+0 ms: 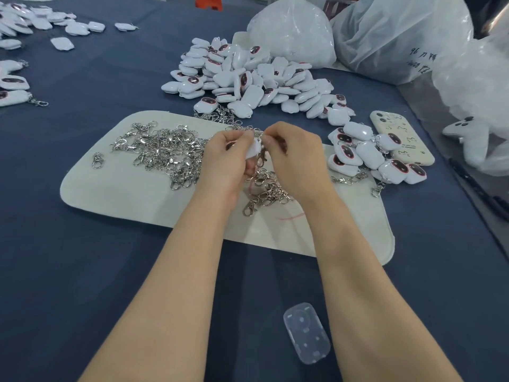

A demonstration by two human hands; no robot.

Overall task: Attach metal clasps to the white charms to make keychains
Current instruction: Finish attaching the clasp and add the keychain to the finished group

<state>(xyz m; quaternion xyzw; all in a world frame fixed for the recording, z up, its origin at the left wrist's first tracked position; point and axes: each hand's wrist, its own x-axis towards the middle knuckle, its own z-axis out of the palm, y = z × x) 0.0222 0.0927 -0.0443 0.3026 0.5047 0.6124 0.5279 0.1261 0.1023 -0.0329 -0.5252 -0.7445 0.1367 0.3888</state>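
Head view. My left hand has its grip clamped on a white charm above the cream mat. My right hand has its grip pinched on the metal clasp hanging beside the charm. Loose clasps lie on the mat, and a charm pile lies beyond it on the table.

Bare cloth was left open on the near left, and a wide lane was kept free between the mat and the far-left charms. The near left part of the mat was bare, apart from one clasp. Its middle was blocked by the clasp pile, and its far side by the charm heap. The right side was crowded by keychains, a phone and bags. Near the front, a clear case was laid on the cloth.
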